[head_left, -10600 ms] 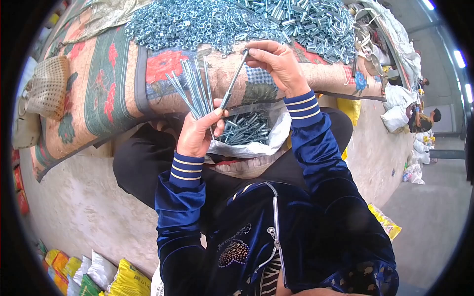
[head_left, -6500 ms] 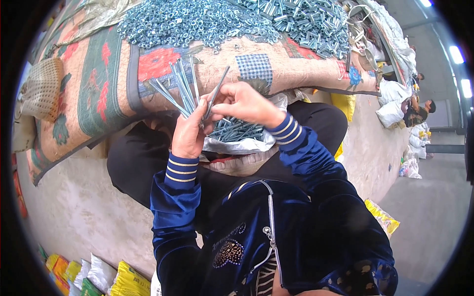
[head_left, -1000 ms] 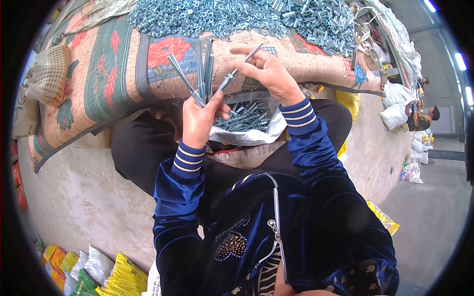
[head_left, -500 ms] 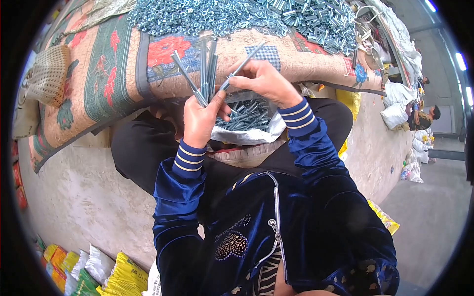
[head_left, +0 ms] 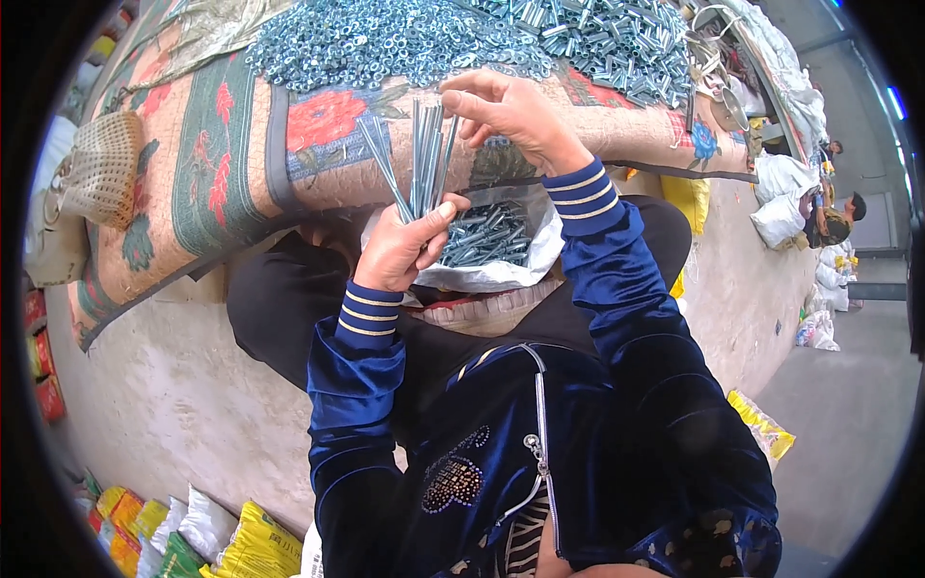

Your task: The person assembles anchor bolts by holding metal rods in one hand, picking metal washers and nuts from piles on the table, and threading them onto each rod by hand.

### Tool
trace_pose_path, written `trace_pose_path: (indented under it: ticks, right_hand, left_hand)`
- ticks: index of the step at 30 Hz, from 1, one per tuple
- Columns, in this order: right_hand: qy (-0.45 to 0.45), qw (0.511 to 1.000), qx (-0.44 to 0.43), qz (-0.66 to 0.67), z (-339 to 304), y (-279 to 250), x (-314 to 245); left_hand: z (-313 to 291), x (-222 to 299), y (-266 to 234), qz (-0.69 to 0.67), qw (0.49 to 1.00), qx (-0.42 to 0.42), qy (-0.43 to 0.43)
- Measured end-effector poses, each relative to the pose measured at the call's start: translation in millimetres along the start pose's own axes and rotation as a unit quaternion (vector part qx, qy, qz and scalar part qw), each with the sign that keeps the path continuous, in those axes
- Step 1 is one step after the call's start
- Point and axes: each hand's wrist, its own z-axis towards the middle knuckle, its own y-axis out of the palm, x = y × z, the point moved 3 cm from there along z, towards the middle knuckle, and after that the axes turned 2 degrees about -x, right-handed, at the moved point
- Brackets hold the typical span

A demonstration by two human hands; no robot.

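My left hand (head_left: 397, 249) is closed around a bundle of slim metal rods (head_left: 424, 159), which fan upward out of the fist. Just right of the rods' upper ends is my right hand (head_left: 520, 116), its fingers loosely bent and apart with nothing visible between them. Below and between the hands, a white bag (head_left: 546, 252) stands open in front of my lap. Short dark metal pieces (head_left: 489, 233) lie inside it, too small to name exactly.
A patterned quilt (head_left: 207, 169) covers the work surface ahead. On it lie a heap of small metal rings (head_left: 385, 43) and a heap of short metal tubes (head_left: 617, 48). A woven basket (head_left: 104, 169) is at left; coloured sacks (head_left: 251, 544) at lower left. People sit far right.
My right hand has moved up and away from my left hand; the rod it pinched is no longer in its fingers. The bundle in my left hand stands more gathered.
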Motion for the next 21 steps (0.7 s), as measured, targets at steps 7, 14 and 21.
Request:
trace_pose_path:
  ticks: [7, 14, 21]
  right_hand:
    - [-0.007, 0.999, -0.018, 0.051, 6, -15, -2]
    - [-0.318, 0.908, 0.183, -0.203, -44, -12, -50]
    - [-0.361, 0.882, 0.005, -0.301, -66, 22, -20]
  left_hand:
    - [4, 7, 1, -0.018, 1.0, -0.009, 0.009]
    - [10, 1, -12, -0.141, 0.989, 0.021, 0.039]
    - [7, -3, -9, -0.235, 0.968, 0.09, -0.015]
